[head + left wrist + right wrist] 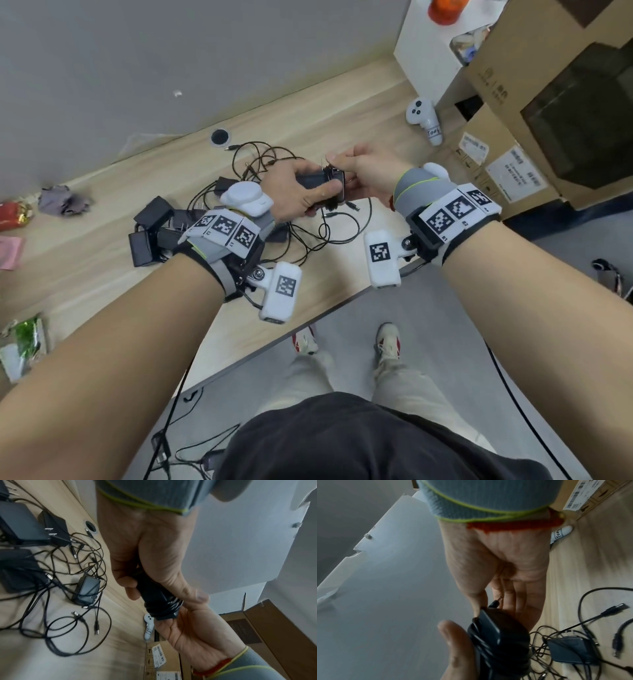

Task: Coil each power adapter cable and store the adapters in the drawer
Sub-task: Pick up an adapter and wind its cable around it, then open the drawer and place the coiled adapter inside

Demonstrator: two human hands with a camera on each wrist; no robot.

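Left hand [297,192] grips a black rectangular plastic power adapter [317,180]; right hand [368,171] pinches its thin black cable [164,605] wound round the end.

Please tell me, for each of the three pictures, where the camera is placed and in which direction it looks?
Head: on the head, looking down at the light wooden desk; both forearms, legs and shoes show.
Left wrist: under the left wrist, looking along the left hand, whose grip holds the black power adapter with its cable wound round it.
Right wrist: under the right wrist, looking along the right hand, which holds the cable's plug.
All views share that adapter; all show the white handheld controller.
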